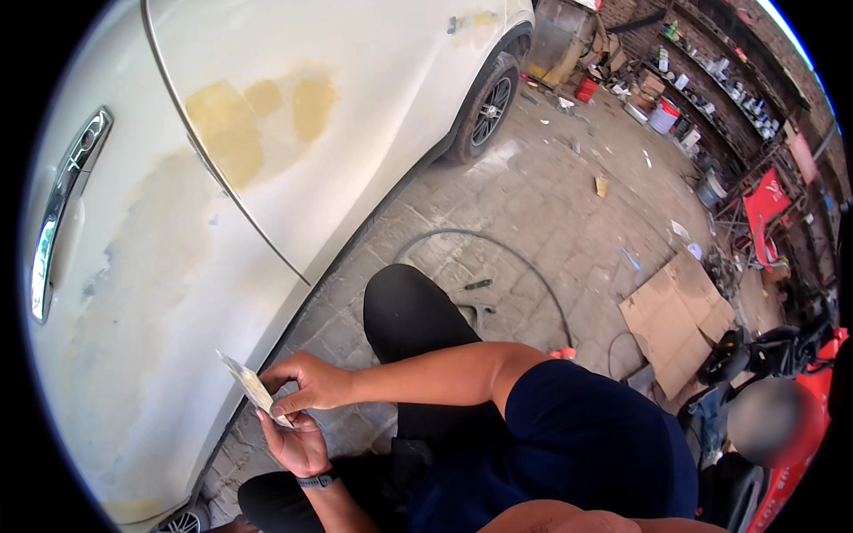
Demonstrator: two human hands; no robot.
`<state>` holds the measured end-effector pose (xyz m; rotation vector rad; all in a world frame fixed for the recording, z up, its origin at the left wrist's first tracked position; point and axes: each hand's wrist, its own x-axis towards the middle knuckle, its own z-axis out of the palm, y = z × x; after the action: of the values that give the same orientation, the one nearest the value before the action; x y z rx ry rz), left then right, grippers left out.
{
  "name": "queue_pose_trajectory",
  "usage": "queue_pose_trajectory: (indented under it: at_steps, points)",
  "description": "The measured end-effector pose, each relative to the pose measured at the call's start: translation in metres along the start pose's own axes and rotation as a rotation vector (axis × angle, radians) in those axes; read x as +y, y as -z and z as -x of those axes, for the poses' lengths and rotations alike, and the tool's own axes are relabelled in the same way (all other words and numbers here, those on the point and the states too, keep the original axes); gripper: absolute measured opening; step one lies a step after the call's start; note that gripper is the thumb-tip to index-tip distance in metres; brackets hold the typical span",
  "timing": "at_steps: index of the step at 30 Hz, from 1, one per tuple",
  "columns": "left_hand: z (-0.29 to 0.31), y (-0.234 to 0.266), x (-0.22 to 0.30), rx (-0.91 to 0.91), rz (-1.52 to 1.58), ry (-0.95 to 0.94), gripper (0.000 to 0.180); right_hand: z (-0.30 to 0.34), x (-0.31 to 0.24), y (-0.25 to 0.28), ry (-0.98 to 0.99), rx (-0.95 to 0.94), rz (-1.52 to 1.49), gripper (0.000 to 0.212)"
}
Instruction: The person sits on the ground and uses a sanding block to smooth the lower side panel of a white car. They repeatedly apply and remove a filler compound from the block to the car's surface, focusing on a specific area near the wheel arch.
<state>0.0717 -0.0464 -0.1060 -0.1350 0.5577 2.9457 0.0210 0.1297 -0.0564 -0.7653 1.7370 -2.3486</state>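
Close to the lower part of a white car door point(195, 355), both my hands are on a thin, flat, pale piece point(246, 380) with a streaked cream face; its exact kind does not show clearly. My right hand point(311, 380) grips its side with bent fingers. Below it, my left hand point(298, 444), with a dark watch point(317, 480) at the wrist, pinches the piece's lower end. The door carries greyish, smoothed patches, and yellow filler patches point(227, 124) mark the panel beyond the seam.
A chrome door handle point(67, 213) juts out at left. On the paved floor lie a black hose point(524, 258), a screwdriver point(478, 284) and flattened cardboard point(680, 311). A car wheel point(489, 111) stands farther off. Cluttered shelves point(729, 89) and a red vehicle point(791, 444) line the right.
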Motion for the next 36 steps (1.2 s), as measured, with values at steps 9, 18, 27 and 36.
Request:
queue_pose_trajectory:
  at_steps: [9,18,27,36]
  points:
    - [0.0,-0.01,-0.005,0.013,-0.057,0.022,0.035,-0.002,0.004,-0.01,-0.039,0.043,-0.245,0.045]
    - [-0.003,-0.015,-0.006,0.043,-0.146,-0.036,0.035,0.001,0.011,-0.007,-0.192,0.027,-0.295,0.024]
    - [-0.001,-0.014,-0.01,0.058,-0.658,-0.238,0.035,-0.007,0.029,-0.006,-0.245,0.292,-0.292,0.032]
    - [0.001,-0.017,-0.014,0.073,-0.679,-0.292,0.037,-0.004,0.021,-0.005,-0.282,0.274,-0.189,0.03]
